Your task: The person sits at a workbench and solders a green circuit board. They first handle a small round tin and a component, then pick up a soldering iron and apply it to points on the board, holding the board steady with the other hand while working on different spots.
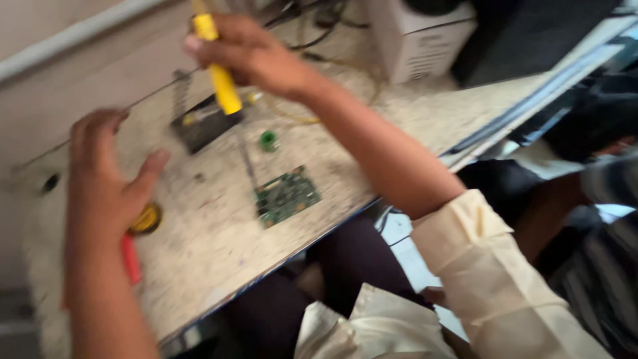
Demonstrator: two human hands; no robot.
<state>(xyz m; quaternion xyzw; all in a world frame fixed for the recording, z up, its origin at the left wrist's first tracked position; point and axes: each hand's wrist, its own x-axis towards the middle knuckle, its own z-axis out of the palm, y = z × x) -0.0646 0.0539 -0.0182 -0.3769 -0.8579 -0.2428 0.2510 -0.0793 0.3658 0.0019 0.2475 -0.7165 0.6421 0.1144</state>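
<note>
The right hand (249,53) wraps its fingers around a yellow tool (219,76) above the green board (287,195). The left hand (106,173) has fingers spread apart, hiding a round yellow tin (147,218). Everything is blurry.

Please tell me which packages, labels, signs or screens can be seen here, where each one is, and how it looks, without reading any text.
White box-shaped device: at the far edge of the table, top middle; a small grey printed label and vent slots on its front face, too blurred to make out.
Dark flat panel: right of the white box, top right; black, possibly a screen, cannot tell.
No packages or signs are visible.
</note>
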